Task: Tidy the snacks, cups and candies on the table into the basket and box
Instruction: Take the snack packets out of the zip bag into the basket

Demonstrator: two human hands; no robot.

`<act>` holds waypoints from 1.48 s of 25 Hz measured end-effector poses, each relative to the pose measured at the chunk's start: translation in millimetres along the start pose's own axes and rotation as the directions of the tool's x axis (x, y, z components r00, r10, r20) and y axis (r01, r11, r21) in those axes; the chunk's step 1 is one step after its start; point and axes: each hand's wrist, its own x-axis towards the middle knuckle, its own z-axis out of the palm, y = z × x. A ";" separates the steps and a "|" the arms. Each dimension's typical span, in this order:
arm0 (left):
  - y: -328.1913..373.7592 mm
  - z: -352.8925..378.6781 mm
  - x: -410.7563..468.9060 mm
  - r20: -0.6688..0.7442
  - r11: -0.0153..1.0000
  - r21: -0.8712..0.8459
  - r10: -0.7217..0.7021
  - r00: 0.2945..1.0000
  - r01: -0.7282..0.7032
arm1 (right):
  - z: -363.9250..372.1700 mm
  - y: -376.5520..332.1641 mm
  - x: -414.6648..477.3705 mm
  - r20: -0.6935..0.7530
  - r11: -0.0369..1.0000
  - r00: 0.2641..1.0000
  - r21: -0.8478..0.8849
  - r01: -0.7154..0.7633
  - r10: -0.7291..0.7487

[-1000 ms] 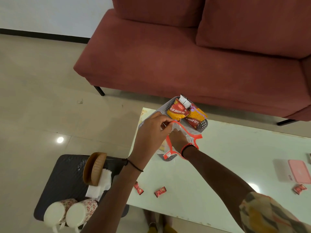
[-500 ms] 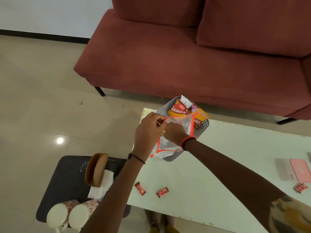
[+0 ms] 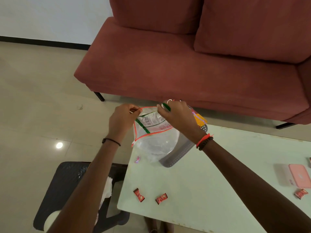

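Both hands hold a clear plastic zip bag (image 3: 154, 140) with an orange rim, lifted above the table's left end. My left hand (image 3: 122, 121) pinches the rim's left side. My right hand (image 3: 176, 115) pinches the right side, so the mouth is spread apart. The grey basket (image 3: 180, 152) sits behind the bag, with a yellow snack packet (image 3: 199, 120) showing past my right wrist. Two red candies (image 3: 139, 195) (image 3: 161, 198) lie near the table's front edge, and a third (image 3: 301, 193) lies at the right. A pink box (image 3: 297, 178) is at the far right.
The pale green table (image 3: 210, 190) stands in front of a dark red sofa (image 3: 185, 68). A small pink wrapper (image 3: 137, 159) lies by the bag. A black stool (image 3: 67, 187) at lower left holds white tissue and a cup, mostly hidden by my left arm.
Both hands have lifted the bag up from the basket and pulled its rim apart. The view has moved closer and the snacks in the basket are now mostly hidden behind my right hand.
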 end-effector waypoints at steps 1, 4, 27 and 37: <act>0.3 -4.1 3.6 0.004 1.000 -0.024 -0.009 1.000 0.009 | -6.9 -2.1 1.9 -0.051 0.994 0.999 0.104 -0.011 0.016; 2.7 -11.2 11.9 0.037 0.994 -0.106 -0.020 0.999 0.024 | -20.0 0.1 8.3 -0.140 0.861 0.975 0.502 -0.082 0.174; -4.2 -13.1 49.1 -0.076 0.960 -0.272 0.042 0.996 -0.061 | 83.8 234.4 20.1 0.187 0.811 0.800 -0.281 -0.513 0.571; -13.2 -1.2 68.5 -0.067 0.961 -0.263 0.068 0.995 -0.083 | 127.1 250.8 41.4 0.235 0.813 0.848 -0.485 -0.322 0.476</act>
